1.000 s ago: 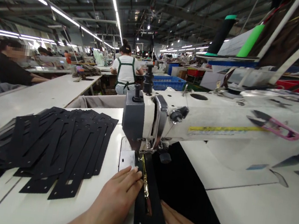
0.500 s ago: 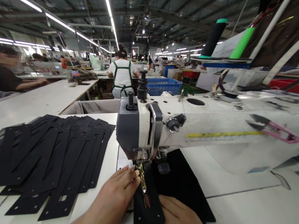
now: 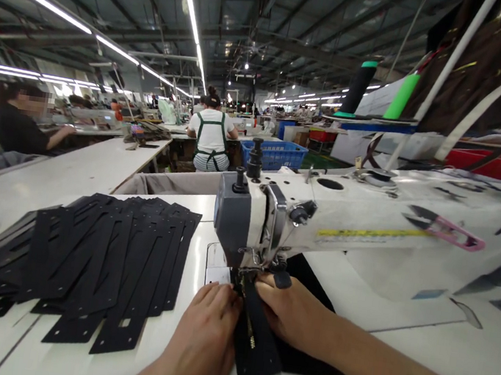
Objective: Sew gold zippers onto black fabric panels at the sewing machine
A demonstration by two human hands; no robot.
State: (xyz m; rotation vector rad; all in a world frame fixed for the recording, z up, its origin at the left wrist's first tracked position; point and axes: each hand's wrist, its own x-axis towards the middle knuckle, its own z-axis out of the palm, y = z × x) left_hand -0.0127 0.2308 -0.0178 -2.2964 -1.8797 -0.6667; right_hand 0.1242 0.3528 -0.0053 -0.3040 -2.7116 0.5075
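**Zipper strip [image 3: 261, 358] at risk of skewing under the machine**

The strip lies aslant on the desk [image 3: 156, 344], its far end beneath the head of the sewing machine [image 3: 234, 225], with the gold teeth of a zipper [image 3: 251, 338] showing in its slot. Uneven pressure from the two sides could turn it crooked. The left hand [image 3: 211, 324] rests bent-fingered along the strip's left edge; the right hand [image 3: 292, 310] curls in at the right edge — whether either pinches the material, I cannot tell. Both sets of fingertips sit near the stitching area, so reaching too far in could catch one. A larger black piece [image 3: 308, 364] under the right hand might drag or fold. Farther left, the fanned pile of slotted black pieces [image 3: 102, 260] overlaps loosely — a knock could make it slide.
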